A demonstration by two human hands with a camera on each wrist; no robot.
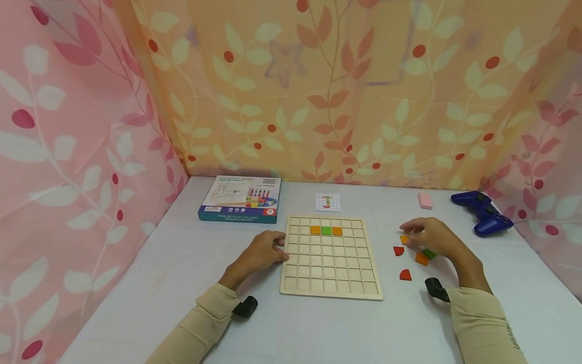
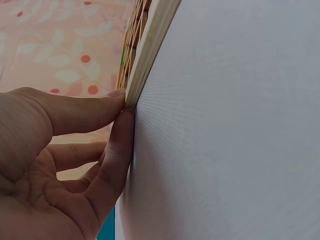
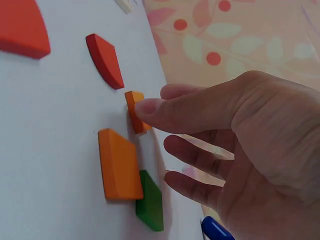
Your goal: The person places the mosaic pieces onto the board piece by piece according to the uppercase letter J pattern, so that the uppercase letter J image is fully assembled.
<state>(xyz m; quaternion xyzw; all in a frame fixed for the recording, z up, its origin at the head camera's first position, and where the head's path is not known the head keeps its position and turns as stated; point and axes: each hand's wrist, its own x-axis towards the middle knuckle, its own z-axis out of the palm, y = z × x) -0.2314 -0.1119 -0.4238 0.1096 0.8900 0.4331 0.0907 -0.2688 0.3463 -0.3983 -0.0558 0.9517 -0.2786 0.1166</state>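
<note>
In the head view, a wooden grid board [image 1: 330,287] lies mid-table, with two orange square tiles [image 1: 316,230] and a green square tile [image 1: 326,231] between them in an upper row. My left hand [image 1: 261,250] holds the board's left edge between thumb and index finger; the left wrist view shows their tips at the wooden edge [image 2: 145,65]. Over the loose pieces hovers my right hand [image 1: 432,235], fingers apart, thumb tip overlapping an orange tile [image 3: 134,112]; contact is unclear. Nearby lie another orange tile [image 3: 120,167], a green tile [image 3: 151,205] and two red quarter-round pieces [image 3: 106,62].
A picture card [image 1: 328,202] with a coloured pattern lies behind the board. To its left is a flat box [image 1: 238,199] with printed beads. A pink block [image 1: 425,201] and a blue game controller [image 1: 482,212] sit at the back right. Patterned curtains [image 1: 345,91] enclose the table.
</note>
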